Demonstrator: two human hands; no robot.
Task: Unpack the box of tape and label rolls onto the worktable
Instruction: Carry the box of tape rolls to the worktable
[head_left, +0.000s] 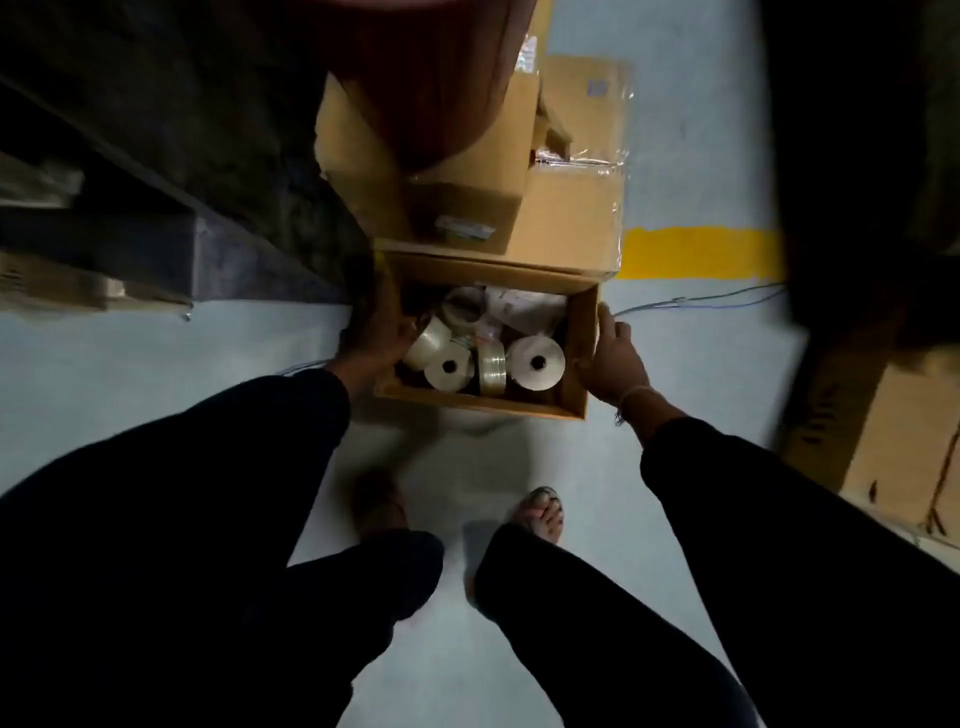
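An open cardboard box (576, 374) is held above the grey floor, in the middle of the head view. Inside lie two white label rolls (535, 362) (449, 368), clear tape rolls (491, 368) (429, 338) and some white papers (519, 306). My left hand (371, 338) grips the box's left wall, fingers over the rim. My right hand (615, 358) clasps the right wall from outside. Both arms wear dark sleeves.
Stacked cardboard boxes (566, 218) stand just beyond the held box, some wrapped in plastic. A dark shelf frame (156, 208) runs along the left. Another carton (883, 441) sits at the right. A yellow floor stripe (701, 252) and thin cables (701, 301) cross the floor. My feet (540, 512) are below.
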